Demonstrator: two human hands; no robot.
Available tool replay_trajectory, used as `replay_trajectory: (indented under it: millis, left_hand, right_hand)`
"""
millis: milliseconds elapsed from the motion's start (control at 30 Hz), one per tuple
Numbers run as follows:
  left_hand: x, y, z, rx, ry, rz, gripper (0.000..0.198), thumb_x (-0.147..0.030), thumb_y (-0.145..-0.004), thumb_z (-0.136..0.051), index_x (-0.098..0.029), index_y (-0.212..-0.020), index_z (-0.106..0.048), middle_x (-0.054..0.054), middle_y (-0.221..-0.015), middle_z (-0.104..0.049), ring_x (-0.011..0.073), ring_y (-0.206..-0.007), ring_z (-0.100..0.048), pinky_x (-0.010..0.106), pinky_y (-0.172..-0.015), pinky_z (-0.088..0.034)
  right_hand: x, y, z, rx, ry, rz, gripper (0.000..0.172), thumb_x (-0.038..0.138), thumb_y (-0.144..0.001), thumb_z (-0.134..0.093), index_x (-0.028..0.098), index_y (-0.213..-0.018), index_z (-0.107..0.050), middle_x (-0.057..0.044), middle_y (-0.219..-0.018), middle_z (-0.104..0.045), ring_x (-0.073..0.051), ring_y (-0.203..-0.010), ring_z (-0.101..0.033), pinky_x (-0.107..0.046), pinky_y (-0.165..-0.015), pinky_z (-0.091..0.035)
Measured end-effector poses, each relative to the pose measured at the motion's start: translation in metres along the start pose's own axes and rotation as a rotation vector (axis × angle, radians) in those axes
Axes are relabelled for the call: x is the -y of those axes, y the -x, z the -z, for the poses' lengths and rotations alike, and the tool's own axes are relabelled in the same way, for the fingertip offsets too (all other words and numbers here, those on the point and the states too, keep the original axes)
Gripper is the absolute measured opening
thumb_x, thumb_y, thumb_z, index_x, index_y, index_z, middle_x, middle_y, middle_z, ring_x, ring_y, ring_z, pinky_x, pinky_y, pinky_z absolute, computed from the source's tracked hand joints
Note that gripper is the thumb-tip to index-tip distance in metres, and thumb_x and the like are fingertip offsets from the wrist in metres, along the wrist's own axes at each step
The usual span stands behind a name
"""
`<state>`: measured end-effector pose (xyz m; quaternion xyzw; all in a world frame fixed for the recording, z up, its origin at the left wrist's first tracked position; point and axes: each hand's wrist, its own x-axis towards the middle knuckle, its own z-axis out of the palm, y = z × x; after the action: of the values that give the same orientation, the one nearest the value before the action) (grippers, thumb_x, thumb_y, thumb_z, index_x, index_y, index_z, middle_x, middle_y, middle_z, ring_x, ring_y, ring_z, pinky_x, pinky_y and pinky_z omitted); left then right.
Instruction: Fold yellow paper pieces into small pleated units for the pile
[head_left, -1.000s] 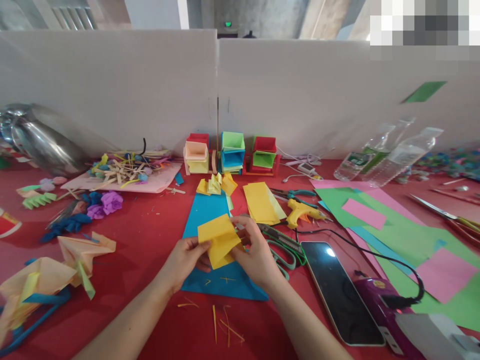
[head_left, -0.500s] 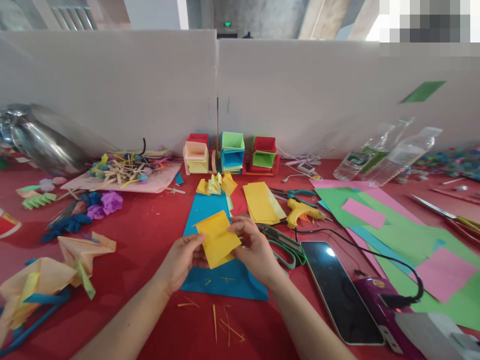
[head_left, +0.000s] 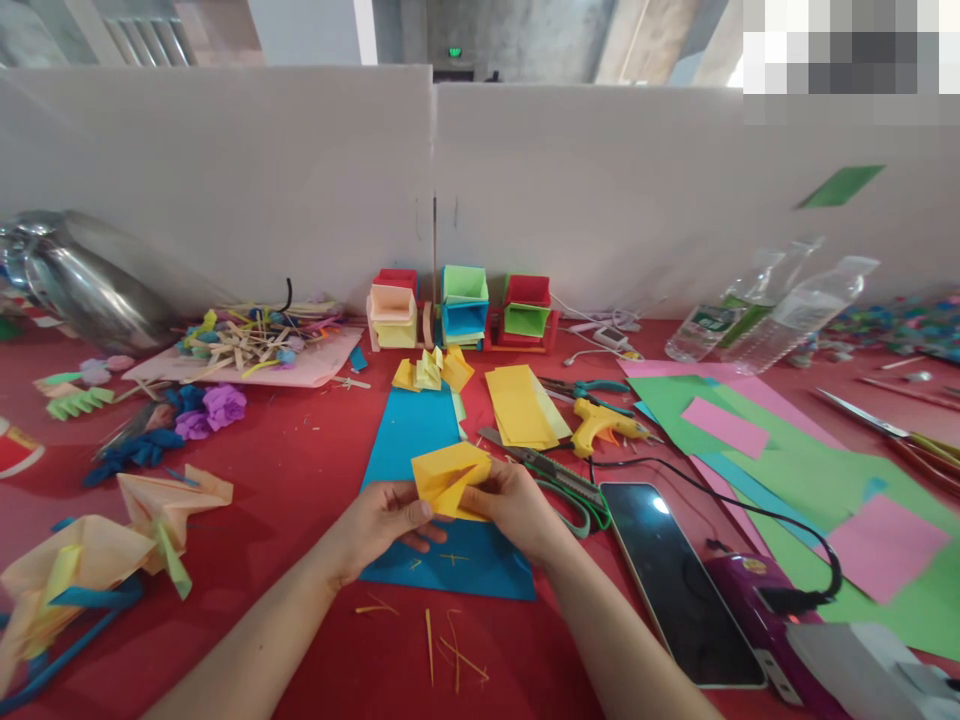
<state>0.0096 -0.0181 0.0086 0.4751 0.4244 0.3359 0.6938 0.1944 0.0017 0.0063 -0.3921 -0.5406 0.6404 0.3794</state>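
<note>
A creased sheet of yellow paper (head_left: 448,474) is held up between both hands, partly folded so that a gap opens along its right side. My left hand (head_left: 390,515) pinches its lower left edge with the thumb in front. On the right edge, my right hand (head_left: 510,500) grips the paper, its thumb reaching into the fold. Beneath the hands lies a blue paper sheet (head_left: 409,430), with thin yellow scraps (head_left: 453,557) on its near part. Several small folded yellow pieces (head_left: 429,370) rest at its far end.
Right of the hands are a box cutter (head_left: 555,468), green-handled scissors (head_left: 574,510), yellow sheets (head_left: 521,405), a yellow glue gun (head_left: 606,424) and a phone (head_left: 679,585). Small coloured paper boxes (head_left: 465,300) stand at the back. Crepe paper pieces (head_left: 82,560) lie left.
The yellow paper has tilted from facing me to a flatter pose and folded more. My left hand has shifted right to its lower edge, and my right thumb has moved into the fold.
</note>
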Motion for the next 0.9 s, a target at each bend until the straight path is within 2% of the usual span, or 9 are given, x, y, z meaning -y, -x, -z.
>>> replay_trajectory:
  millis: [133, 267, 433, 567, 733, 900]
  left_hand:
    - [0.001, -0.001, 0.000, -0.013, -0.043, 0.006, 0.040, -0.044, -0.071, -0.065, -0.011, -0.092, -0.066, 0.013, -0.089, -0.070, 0.0203, -0.072, -0.067, 0.026, -0.060, -0.051]
    - [0.002, -0.003, -0.001, -0.037, -0.069, 0.022, 0.038, -0.045, -0.069, -0.066, -0.011, -0.087, -0.066, 0.012, -0.085, -0.071, 0.0196, -0.069, -0.067, 0.025, -0.058, -0.050]
    - [0.003, -0.005, -0.002, -0.096, -0.062, 0.023, 0.036, -0.044, -0.068, -0.067, -0.012, -0.085, -0.066, 0.010, -0.081, -0.071, 0.0178, -0.065, -0.067, 0.023, -0.055, -0.050]
    - [0.004, -0.006, -0.002, -0.127, 0.003, 0.022, 0.034, -0.043, -0.071, -0.065, -0.013, -0.087, -0.067, 0.009, -0.082, -0.071, 0.0175, -0.069, -0.067, 0.023, -0.057, -0.050]
    - [0.007, -0.006, -0.002, -0.125, 0.133, -0.009, 0.036, -0.040, -0.071, -0.066, -0.016, -0.098, -0.066, 0.007, -0.091, -0.070, 0.0163, -0.071, -0.065, 0.026, -0.062, -0.052]
    - [0.008, -0.005, -0.001, -0.163, 0.161, -0.037, 0.038, -0.041, -0.070, -0.067, -0.015, -0.098, -0.067, 0.008, -0.092, -0.069, 0.0192, -0.076, -0.064, 0.026, -0.060, -0.051]
  right_hand:
    - [0.001, 0.001, 0.000, -0.069, 0.057, -0.056, 0.025, 0.035, -0.065, -0.069, 0.015, -0.078, -0.064, -0.002, -0.069, -0.064, -0.017, -0.066, -0.059, -0.028, -0.060, -0.046]
    - [-0.004, 0.000, -0.002, -0.139, 0.133, -0.048, 0.022, 0.033, -0.065, -0.068, 0.016, -0.075, -0.057, 0.001, -0.066, -0.060, -0.013, -0.058, -0.055, -0.023, -0.051, -0.042]
    - [-0.001, -0.002, -0.008, -0.168, 0.044, 0.013, 0.025, 0.033, -0.068, -0.066, 0.019, -0.081, -0.050, 0.000, -0.075, -0.062, -0.014, -0.065, -0.058, -0.025, -0.058, -0.045]
    - [0.004, -0.001, -0.012, -0.182, -0.056, 0.063, 0.028, 0.036, -0.069, -0.066, 0.021, -0.079, -0.044, 0.001, -0.074, -0.062, -0.015, -0.066, -0.059, -0.026, -0.061, -0.046]
    - [0.007, 0.001, -0.016, -0.182, -0.030, 0.081, 0.028, 0.034, -0.070, -0.065, 0.022, -0.080, -0.042, 0.000, -0.078, -0.063, -0.016, -0.072, -0.060, -0.027, -0.064, -0.047]
    - [0.009, 0.003, -0.020, -0.163, -0.035, 0.080, 0.027, 0.032, -0.071, -0.064, 0.023, -0.085, -0.043, -0.001, -0.082, -0.063, -0.017, -0.074, -0.062, -0.029, -0.067, -0.048]
